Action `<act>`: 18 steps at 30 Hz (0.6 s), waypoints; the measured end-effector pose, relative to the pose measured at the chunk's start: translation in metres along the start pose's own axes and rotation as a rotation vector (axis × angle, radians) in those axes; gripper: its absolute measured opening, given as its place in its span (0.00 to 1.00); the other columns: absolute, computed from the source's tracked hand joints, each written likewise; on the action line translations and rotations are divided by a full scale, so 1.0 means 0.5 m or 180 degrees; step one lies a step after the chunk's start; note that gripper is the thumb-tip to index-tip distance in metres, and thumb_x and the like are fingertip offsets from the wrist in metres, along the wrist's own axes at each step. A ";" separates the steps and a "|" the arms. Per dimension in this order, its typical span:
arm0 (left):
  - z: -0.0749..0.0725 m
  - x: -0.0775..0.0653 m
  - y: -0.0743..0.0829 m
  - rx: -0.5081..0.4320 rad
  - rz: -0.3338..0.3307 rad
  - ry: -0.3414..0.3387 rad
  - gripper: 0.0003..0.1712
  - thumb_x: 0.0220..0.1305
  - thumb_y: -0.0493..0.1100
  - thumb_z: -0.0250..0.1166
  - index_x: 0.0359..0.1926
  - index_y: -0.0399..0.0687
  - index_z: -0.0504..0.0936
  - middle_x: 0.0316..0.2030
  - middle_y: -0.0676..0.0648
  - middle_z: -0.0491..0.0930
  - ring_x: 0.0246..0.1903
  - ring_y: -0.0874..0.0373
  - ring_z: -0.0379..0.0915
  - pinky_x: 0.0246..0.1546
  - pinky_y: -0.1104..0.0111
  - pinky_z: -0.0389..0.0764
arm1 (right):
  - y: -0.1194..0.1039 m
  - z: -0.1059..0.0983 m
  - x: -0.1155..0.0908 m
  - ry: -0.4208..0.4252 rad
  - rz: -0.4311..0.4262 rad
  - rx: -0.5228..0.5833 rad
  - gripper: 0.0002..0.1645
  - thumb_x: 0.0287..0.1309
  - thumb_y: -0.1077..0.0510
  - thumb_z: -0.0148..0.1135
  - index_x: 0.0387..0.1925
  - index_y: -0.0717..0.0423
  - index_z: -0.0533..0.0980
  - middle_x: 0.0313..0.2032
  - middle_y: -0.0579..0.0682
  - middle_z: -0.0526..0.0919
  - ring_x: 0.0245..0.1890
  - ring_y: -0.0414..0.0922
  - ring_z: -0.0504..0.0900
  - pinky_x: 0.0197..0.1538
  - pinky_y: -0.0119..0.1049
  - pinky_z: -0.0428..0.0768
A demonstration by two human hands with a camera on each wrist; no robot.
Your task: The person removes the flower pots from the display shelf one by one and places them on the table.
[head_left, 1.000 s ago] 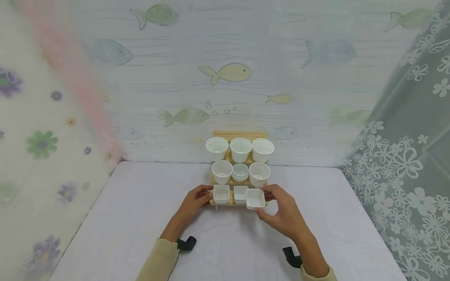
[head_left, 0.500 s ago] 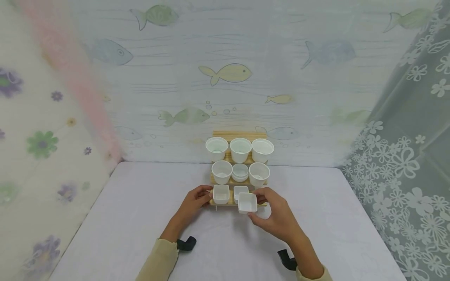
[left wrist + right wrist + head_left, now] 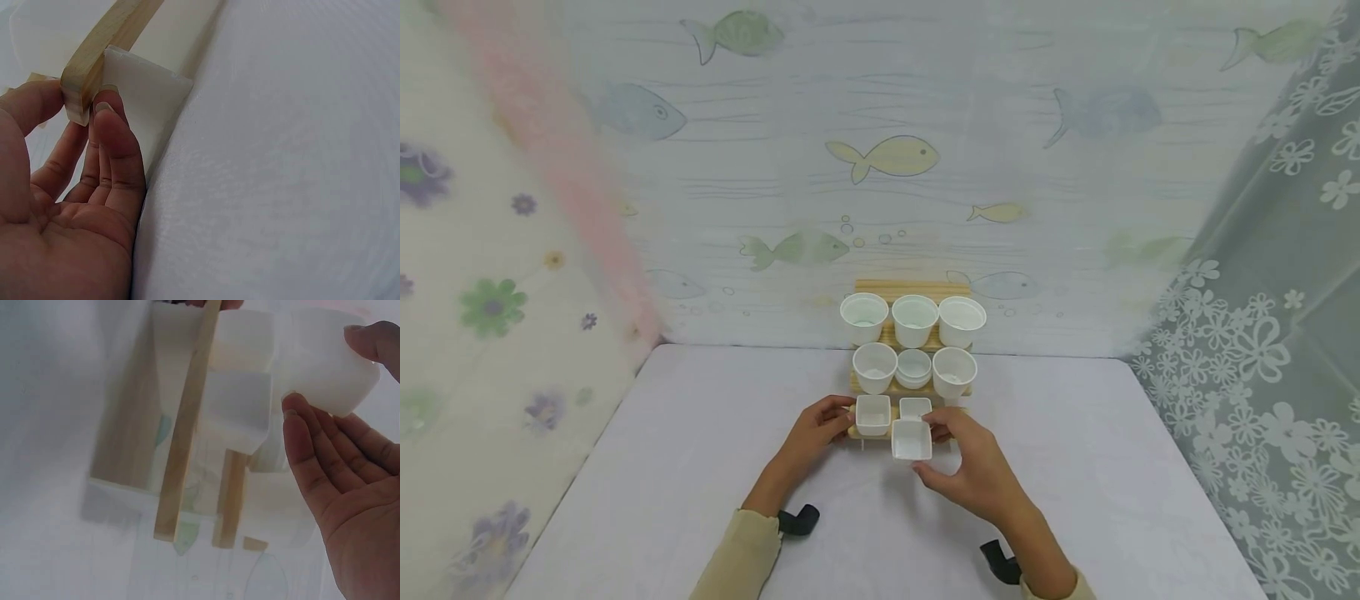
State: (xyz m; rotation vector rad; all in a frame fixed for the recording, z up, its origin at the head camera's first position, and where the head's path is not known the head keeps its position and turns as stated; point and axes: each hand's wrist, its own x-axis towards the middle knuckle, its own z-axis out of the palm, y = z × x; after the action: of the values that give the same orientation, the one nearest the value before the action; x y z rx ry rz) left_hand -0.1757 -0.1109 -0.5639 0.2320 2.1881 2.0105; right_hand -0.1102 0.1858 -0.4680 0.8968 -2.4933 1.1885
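The right hand (image 3: 977, 475) pinches a square cup (image 3: 912, 439) between thumb and fingers, holding it just in front of the wooden rack (image 3: 910, 385) and clear of it, above the table (image 3: 685, 467). The left hand (image 3: 811, 433) grips the rack's front left corner, thumb and fingers curled round the wood beside the left square cup (image 3: 872, 414) (steadying it, I'd guess). On the front step that cup and a middle one (image 3: 915, 407) sit in place; the right-hand slot stands open. The six round cups (image 3: 913, 321) on the two higher steps look untouched. So, as I judge it, one cup is off the rack and eight are left on it, with the lifted one not yet set down anywhere.
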 end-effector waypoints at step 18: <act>0.003 -0.005 0.005 0.0018 -0.0025 0.0042 0.21 0.76 0.42 0.67 0.64 0.38 0.79 0.43 0.45 0.85 0.38 0.57 0.80 0.39 0.68 0.83 | -0.014 0.037 0.002 -0.0055 0.0024 0.0148 0.38 0.44 0.62 0.88 0.56 0.58 0.77 0.47 0.45 0.84 0.45 0.42 0.86 0.49 0.40 0.88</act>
State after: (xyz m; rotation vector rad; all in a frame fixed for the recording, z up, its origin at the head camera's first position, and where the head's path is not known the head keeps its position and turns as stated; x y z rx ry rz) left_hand -0.1730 -0.1097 -0.5614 0.2110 2.1993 2.0079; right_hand -0.1056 0.1677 -0.4752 0.9137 -2.4944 1.2512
